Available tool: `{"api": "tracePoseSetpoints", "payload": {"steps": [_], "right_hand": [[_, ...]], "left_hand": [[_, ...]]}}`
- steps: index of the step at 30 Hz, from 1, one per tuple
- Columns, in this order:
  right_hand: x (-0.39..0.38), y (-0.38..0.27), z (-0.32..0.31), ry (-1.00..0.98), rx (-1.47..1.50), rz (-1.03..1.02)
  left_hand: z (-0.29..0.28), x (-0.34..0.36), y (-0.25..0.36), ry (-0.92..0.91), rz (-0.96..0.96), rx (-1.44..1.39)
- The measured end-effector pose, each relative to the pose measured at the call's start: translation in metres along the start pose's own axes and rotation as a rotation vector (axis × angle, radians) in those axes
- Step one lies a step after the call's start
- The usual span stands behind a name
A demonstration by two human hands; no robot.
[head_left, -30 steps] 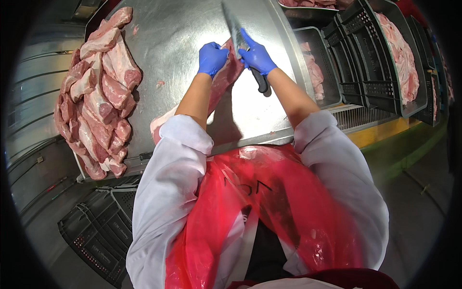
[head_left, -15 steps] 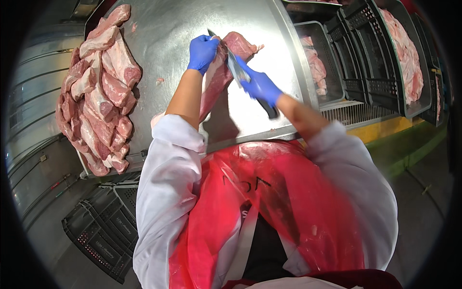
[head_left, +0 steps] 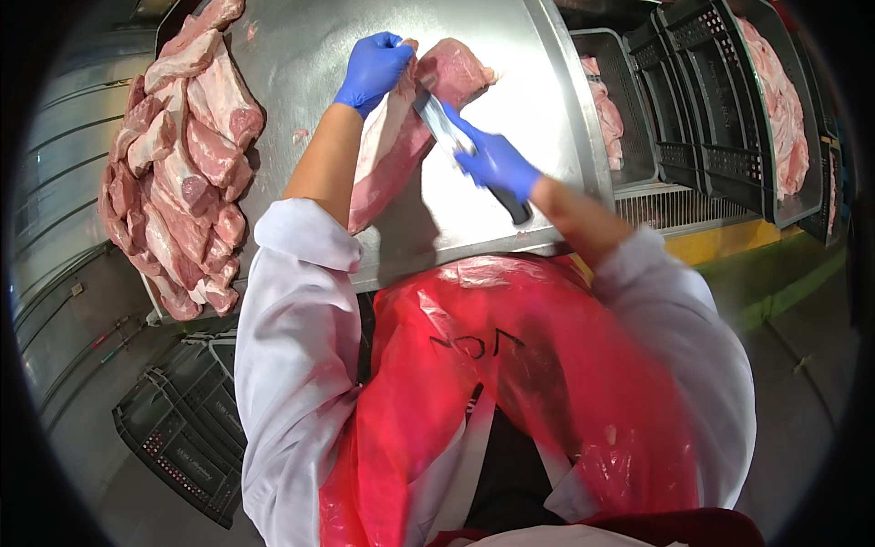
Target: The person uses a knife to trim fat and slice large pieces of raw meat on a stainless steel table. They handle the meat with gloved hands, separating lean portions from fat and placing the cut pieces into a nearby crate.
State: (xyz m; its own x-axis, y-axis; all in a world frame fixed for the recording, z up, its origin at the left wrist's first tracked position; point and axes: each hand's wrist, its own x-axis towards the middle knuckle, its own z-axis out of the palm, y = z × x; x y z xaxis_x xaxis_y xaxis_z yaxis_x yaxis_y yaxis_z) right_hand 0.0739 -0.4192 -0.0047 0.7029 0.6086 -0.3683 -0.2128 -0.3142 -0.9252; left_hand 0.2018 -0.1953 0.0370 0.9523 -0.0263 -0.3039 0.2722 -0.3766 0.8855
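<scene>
A long piece of raw meat (head_left: pixel 401 150) with a pale fat strip lies on the steel table in front of me. My left hand (head_left: pixel 375 71), in a blue glove, pinches an edge of it near the far end. In my blue-gloved right hand (head_left: pixel 497 162) is a knife (head_left: pixel 439 126) with a dark handle, its blade angled up and left. The tip of the blade meets the meat between the held flap and the thick far end; part of the tip is hidden in the meat.
Raw meat pieces are heaped in a pile (head_left: pixel 196 173) along the left of the steel table (head_left: pixel 310 55). Right of the table stand a dark bin (head_left: pixel 638 137) and black crates (head_left: pixel 697 100), with meat in some. Another black crate (head_left: pixel 187 424) sits low at the left.
My left hand has drawn the flap slightly left and up, baring more of the meat. The knife blade, which reached past the flap, now has its tip lower against the meat.
</scene>
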Motion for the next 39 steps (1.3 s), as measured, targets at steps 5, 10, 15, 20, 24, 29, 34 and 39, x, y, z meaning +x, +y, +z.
{"api": "tracePoseSetpoints", "payload": {"steps": [5, 10, 15, 20, 24, 29, 34, 39], "right_hand": [[0.058, 0.005, 0.006, 0.094, 0.074, -0.079], [-0.011, -0.005, 0.017, -0.039, -0.013, 0.014], [0.059, -0.026, 0.017, 0.059, -0.126, -0.011], [-0.036, 0.013, 0.036, -0.062, -0.050, -0.040], [0.036, -0.032, 0.031, 0.006, -0.175, 0.116], [-0.025, -0.023, 0.039, -0.081, -0.143, -0.006], [0.030, -0.012, 0.048, -0.054, -0.030, 0.032], [-0.047, -0.021, 0.076, -0.031, -0.121, -0.042]], "left_hand": [[0.002, -0.005, 0.025, -0.019, -0.022, 0.041], [-0.012, -0.012, 0.006, -0.011, -0.039, -0.227], [-0.013, -0.015, 0.016, -0.009, 0.026, -0.299], [-0.048, -0.009, -0.017, 0.027, 0.041, -0.589], [-0.035, -0.023, 0.004, -0.022, 0.062, -0.567], [-0.067, -0.021, -0.016, 0.085, 0.082, -0.717], [-0.088, -0.009, -0.034, -0.074, 0.157, -0.782], [-0.135, -0.046, -0.024, 0.087, 0.168, -0.730]]}}
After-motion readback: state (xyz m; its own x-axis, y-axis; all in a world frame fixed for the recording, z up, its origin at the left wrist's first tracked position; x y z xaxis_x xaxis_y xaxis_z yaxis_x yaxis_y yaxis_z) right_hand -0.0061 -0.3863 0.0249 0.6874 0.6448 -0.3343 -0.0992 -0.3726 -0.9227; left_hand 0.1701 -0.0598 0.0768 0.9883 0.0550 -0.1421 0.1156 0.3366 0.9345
